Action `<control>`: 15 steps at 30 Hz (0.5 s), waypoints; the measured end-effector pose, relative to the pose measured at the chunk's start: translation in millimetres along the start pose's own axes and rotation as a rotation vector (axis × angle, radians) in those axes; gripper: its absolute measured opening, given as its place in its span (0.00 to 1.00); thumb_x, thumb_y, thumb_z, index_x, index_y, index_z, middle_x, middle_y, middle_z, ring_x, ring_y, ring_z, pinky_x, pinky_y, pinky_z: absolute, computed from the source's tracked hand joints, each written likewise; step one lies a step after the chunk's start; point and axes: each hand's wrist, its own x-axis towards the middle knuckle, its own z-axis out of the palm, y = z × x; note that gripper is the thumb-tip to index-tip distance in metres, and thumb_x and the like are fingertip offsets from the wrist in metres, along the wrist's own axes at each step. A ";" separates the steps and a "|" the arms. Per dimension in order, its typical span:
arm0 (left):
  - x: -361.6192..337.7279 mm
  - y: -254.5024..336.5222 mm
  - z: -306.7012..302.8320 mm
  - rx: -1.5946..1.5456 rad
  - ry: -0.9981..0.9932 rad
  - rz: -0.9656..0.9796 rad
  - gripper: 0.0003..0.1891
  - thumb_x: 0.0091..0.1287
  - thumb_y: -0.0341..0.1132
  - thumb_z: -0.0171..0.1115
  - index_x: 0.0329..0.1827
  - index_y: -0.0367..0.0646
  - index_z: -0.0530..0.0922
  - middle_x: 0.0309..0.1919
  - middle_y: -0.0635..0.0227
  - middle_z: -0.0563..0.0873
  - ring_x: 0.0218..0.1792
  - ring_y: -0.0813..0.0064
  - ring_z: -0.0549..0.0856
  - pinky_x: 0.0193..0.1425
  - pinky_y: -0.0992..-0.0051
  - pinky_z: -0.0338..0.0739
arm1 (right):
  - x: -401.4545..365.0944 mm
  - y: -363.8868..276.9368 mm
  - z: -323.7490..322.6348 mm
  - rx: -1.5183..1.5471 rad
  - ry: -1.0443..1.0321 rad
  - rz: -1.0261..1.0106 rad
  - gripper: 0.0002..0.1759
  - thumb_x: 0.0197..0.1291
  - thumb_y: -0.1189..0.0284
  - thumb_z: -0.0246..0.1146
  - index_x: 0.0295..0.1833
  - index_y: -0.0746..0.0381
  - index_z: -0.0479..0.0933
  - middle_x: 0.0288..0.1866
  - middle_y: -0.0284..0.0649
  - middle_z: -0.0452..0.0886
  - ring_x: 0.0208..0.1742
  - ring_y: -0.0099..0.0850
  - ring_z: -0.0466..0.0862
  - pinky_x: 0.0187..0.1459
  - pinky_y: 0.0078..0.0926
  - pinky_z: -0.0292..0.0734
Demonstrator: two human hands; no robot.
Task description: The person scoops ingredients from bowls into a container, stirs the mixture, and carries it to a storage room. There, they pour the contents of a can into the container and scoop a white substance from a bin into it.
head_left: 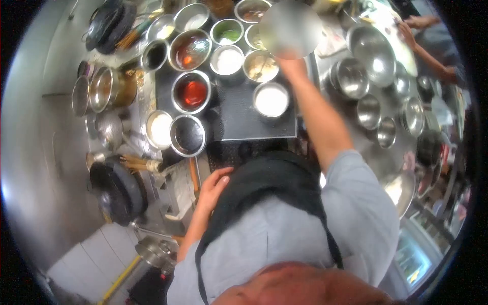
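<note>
My left hand (216,187) rests beside the dark apron (264,173), its fingers loosely bent and apart, with nothing visible in it. My right arm reaches forward past the bowls. Only the wrist end of my right hand (291,57) shows, since a blurred round patch hides its fingers. Nearest to it are a steel bowl of pale food (261,66) and a bowl of white contents (271,99). Farther left are a bowl of red liquid (191,92) and a bowl of dark contents (187,135).
Several metal bowls (371,54) stand on the right counter. Pots (104,89) and dark woks (119,188) line the left side. A dark perforated tray (249,124) lies in the middle. Another person's hands (414,30) show at the upper right.
</note>
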 end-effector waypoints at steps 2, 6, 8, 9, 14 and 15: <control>-7.2 -12.7 1.7 -0.121 0.064 -0.019 0.20 0.74 0.40 0.58 0.64 0.41 0.77 0.57 0.65 0.83 0.56 0.75 0.80 0.62 0.74 0.72 | -6.7 -20.1 -3.0 -0.002 0.013 -0.045 0.19 0.59 0.57 0.63 0.43 0.63 0.83 0.43 0.52 0.86 0.47 0.49 0.85 0.50 0.44 0.79; -7.9 -17.2 4.0 -0.132 0.120 -0.024 0.19 0.74 0.39 0.59 0.64 0.41 0.78 0.57 0.65 0.83 0.56 0.77 0.80 0.62 0.75 0.72 | -44.2 -68.6 7.3 0.006 -0.148 -0.262 0.14 0.61 0.63 0.61 0.40 0.64 0.81 0.41 0.51 0.84 0.45 0.50 0.84 0.47 0.46 0.80; -4.9 -18.3 4.8 -0.126 0.131 0.028 0.19 0.73 0.38 0.59 0.64 0.41 0.77 0.56 0.66 0.83 0.55 0.77 0.80 0.61 0.76 0.73 | -67.1 -83.9 29.5 -0.235 -0.287 -0.647 0.11 0.60 0.67 0.60 0.40 0.64 0.80 0.41 0.49 0.82 0.44 0.49 0.84 0.46 0.46 0.81; -4.5 -17.1 5.3 -0.131 0.136 0.031 0.19 0.73 0.38 0.59 0.64 0.41 0.77 0.56 0.66 0.83 0.55 0.77 0.80 0.61 0.76 0.73 | -69.7 -84.7 43.6 -0.236 -0.290 -0.655 0.11 0.60 0.67 0.60 0.40 0.64 0.80 0.41 0.49 0.82 0.44 0.49 0.84 0.46 0.46 0.81; -8.1 -14.5 -4.5 -0.119 0.146 0.053 0.18 0.73 0.36 0.61 0.64 0.41 0.77 0.55 0.67 0.83 0.55 0.78 0.79 0.61 0.76 0.73 | -54.6 -78.0 101.6 -0.459 -0.351 -0.635 0.10 0.60 0.72 0.56 0.43 0.62 0.81 0.44 0.50 0.82 0.45 0.48 0.85 0.45 0.48 0.82; -9.6 -15.0 -7.2 -0.126 0.152 0.052 0.18 0.73 0.36 0.61 0.64 0.41 0.77 0.55 0.67 0.83 0.55 0.78 0.79 0.61 0.76 0.73 | -49.6 -85.7 97.1 -0.460 -0.357 -0.642 0.10 0.60 0.72 0.56 0.43 0.62 0.81 0.44 0.50 0.82 0.45 0.48 0.85 0.45 0.48 0.82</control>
